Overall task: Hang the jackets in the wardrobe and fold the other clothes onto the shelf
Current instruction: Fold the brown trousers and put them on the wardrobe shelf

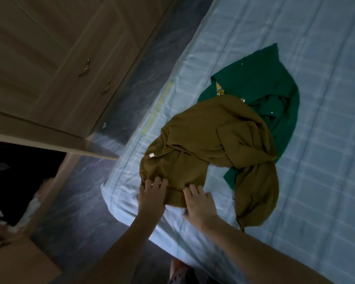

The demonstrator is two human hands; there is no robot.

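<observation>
Two garments lie on the pale blue quilted bed: an olive-brown knitted sweater near its edge, hem toward the person, lengthwise across the bed, overlapping a green buttoned jacket. Left hand and right hand each have their grip clamped on the hem.

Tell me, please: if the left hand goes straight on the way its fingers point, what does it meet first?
The left hand already touches the brown garment at its ribbed edge. Going straight on, it would slide further over that garment, probably toward its small white tag.
</observation>
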